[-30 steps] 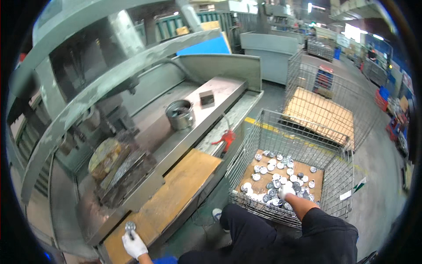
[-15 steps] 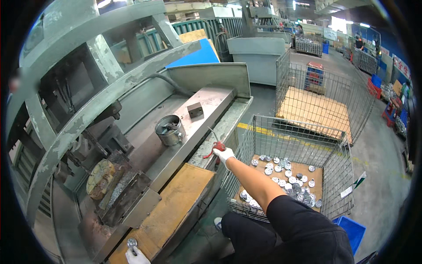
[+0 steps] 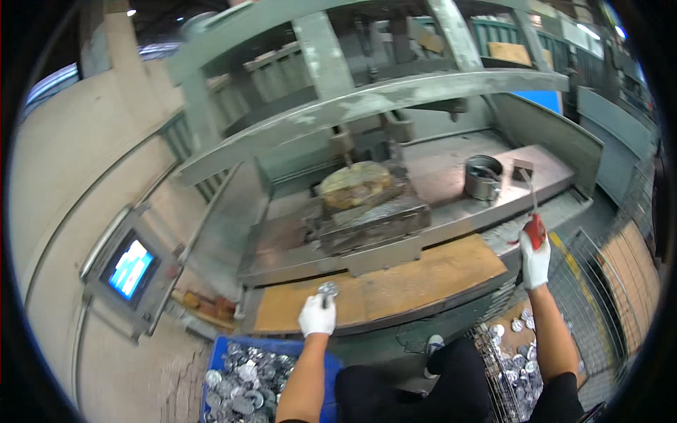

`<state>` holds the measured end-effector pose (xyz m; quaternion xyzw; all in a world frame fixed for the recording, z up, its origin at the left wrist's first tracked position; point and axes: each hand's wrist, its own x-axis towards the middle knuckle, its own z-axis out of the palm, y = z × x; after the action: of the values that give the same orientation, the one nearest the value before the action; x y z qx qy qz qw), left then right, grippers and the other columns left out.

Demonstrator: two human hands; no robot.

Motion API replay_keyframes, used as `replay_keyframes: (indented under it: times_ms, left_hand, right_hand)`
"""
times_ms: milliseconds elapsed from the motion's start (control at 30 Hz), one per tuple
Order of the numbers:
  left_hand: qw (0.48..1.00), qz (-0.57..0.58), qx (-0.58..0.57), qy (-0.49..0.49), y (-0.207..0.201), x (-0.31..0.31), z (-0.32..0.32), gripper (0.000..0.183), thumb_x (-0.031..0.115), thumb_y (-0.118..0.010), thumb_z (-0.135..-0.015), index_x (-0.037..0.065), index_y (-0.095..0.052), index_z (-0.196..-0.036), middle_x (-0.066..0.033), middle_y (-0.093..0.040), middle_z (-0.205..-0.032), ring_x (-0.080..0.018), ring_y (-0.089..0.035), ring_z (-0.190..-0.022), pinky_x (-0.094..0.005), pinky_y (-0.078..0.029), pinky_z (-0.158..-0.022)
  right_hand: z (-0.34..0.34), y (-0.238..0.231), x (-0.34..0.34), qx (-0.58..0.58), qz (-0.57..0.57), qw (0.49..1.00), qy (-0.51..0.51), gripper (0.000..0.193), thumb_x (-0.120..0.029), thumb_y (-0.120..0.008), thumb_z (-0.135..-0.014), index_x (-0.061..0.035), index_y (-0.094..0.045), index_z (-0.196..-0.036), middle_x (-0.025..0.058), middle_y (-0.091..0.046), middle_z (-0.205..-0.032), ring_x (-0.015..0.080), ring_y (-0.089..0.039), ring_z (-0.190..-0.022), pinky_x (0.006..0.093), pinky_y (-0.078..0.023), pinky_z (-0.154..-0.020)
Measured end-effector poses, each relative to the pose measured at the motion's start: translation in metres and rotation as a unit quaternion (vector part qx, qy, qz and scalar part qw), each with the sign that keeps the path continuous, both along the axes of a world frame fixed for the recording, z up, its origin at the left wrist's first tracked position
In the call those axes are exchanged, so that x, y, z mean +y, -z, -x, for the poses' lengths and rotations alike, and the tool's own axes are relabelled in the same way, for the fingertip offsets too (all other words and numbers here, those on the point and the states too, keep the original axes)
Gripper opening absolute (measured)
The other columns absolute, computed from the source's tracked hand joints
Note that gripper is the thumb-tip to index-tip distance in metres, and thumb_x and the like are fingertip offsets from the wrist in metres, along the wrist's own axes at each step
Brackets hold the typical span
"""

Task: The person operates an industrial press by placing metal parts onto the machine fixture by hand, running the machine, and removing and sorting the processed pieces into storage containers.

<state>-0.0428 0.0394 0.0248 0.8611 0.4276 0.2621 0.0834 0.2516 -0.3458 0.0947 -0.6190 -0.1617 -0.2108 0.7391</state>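
Note:
Gloved in white, my left hand point(image 3: 316, 316) grips a small round silver metal part point(image 3: 328, 288) above the front edge of the brown board point(image 3: 430, 268). My right hand point(image 3: 536, 266) is wrapped round the red handle of an air blow gun point(image 3: 537, 230). The gun's thin bent metal nozzle points up and away, over the machine's front ledge. Straight ahead in the machine sits a metal fixture point(image 3: 374, 224) with a yellowish round block point(image 3: 355, 186) on it.
A metal cup point(image 3: 483, 178) and a small steel block point(image 3: 522, 169) stand on the ledge. Low left is a blue bin point(image 3: 218, 347) full of metal parts. A wire cage point(image 3: 488, 356) with similar parts is low right. A control screen point(image 3: 130, 269) stands left.
The view has swung left, bringing the control screen and blue bin in. My left hand and its metal part now show more fully. The blow gun stays in my right hand, its nozzle more upright.

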Motion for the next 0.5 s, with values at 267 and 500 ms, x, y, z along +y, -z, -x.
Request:
replay_keyframes:
  times_ms: [267,500]
  left_hand:
    - [1.000,0.011,0.001,0.012,0.000,0.003,0.005,0.033,0.039,-0.054,-0.092,0.010,-0.069,-0.097,-0.0162,-0.066,-0.098,-0.0374,-0.065,-0.091,-0.0487,-0.052,-0.082]
    - [1.000,0.014,0.005,0.016,-0.003,0.000,0.008,0.032,0.038,-0.054,-0.092,0.010,-0.069,-0.097,-0.0163,-0.066,-0.099,-0.0372,-0.065,-0.092,-0.0479,-0.052,-0.083]
  right_hand:
    - [0.147,-0.054,0.116,-0.118,0.413,0.893,-0.133,0.044,-0.019,-0.063,-0.089,-0.0016,-0.052,-0.128,0.0284,-0.062,-0.112,0.0446,-0.064,-0.094,0.0473,-0.054,-0.081]
    - [0.156,-0.054,0.155,-0.114,0.449,0.880,-0.109,0.028,-0.018,-0.058,-0.090,-0.0052,-0.050,-0.113,0.0244,-0.062,-0.101,0.0446,-0.064,-0.083,0.0522,-0.052,-0.075]
